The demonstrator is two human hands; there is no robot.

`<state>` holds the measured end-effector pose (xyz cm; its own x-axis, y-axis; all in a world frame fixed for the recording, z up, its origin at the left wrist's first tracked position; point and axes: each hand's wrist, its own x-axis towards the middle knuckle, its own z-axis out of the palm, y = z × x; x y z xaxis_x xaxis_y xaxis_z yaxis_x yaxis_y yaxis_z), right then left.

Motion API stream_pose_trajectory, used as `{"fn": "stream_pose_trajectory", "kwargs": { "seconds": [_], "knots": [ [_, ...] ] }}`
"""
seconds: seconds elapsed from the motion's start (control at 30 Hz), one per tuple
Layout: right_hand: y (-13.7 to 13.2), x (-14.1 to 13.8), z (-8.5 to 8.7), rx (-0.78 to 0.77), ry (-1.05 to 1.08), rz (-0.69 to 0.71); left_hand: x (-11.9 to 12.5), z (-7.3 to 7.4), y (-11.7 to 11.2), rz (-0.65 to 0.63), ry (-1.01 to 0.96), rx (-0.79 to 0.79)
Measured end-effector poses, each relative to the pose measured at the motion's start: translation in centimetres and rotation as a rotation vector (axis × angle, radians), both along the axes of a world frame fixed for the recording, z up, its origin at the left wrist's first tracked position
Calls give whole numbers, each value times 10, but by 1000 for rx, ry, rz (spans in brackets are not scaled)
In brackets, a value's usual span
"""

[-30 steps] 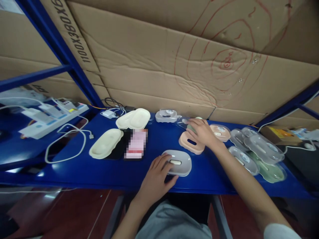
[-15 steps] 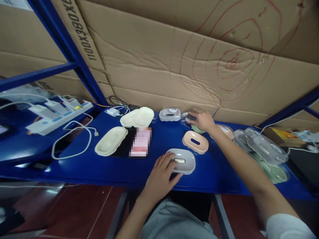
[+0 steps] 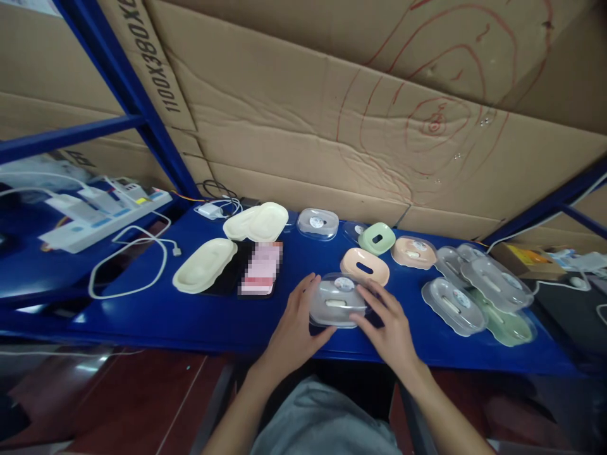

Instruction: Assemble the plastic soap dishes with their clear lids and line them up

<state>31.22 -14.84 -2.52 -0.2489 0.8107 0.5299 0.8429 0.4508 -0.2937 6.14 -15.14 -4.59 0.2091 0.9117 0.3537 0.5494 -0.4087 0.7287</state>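
Observation:
A grey oval dish (image 3: 334, 315), like a soap dish with a pale strip in its middle, lies near the table's front edge. Over it sits a clear plastic lid (image 3: 327, 287) with a round sticker. My left hand (image 3: 298, 322) is curved round the left end of the lidded dish, thumb at the near side. Around the right end bends my right hand (image 3: 386, 319), its fingertips on the lid. I cannot tell whether the lid is fully seated. Just behind is a peach slotted piece (image 3: 355, 261), and beyond it a green slotted piece (image 3: 382, 235).
Lidded grey dishes (image 3: 454, 306) and a green dish (image 3: 509, 325) cluster at right. A peach lidded dish (image 3: 414, 254) and another grey one (image 3: 317, 226) stand farther back. Cream trays (image 3: 206, 265) and a phone (image 3: 260, 270) lie left, near a power strip (image 3: 109, 221).
My right hand has come from the back of the table to the dish in front, and a clear lid now covers that dish. My left hand has shifted to its left end.

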Motion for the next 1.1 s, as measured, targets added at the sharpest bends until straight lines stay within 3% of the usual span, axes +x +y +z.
{"fn": "stream_pose_trajectory", "kwargs": {
  "seconds": [0.17, 0.57, 0.7, 0.77, 0.93, 1.1],
  "knots": [
    [-15, -11, -16, -44, 26, 78, -2, -4, 2, -21, 31, -46],
    [-4, 10, -5, -97, -63, 215, -3, -6, 4, 0, -35, -117],
    [21, 28, -3, -57, 37, -51, -4, -1, 3, -14, -16, -111],
    [36, 30, -2, -93, 45, -95, -5, 1, 2, -31, 4, -108],
    [53, 23, 4, -254, 97, 149, -6, 2, 1, -53, 43, -88],
    [27, 17, 9, -247, 20, 303, -6, 0, 1, -60, 56, -78]
  ]
}}
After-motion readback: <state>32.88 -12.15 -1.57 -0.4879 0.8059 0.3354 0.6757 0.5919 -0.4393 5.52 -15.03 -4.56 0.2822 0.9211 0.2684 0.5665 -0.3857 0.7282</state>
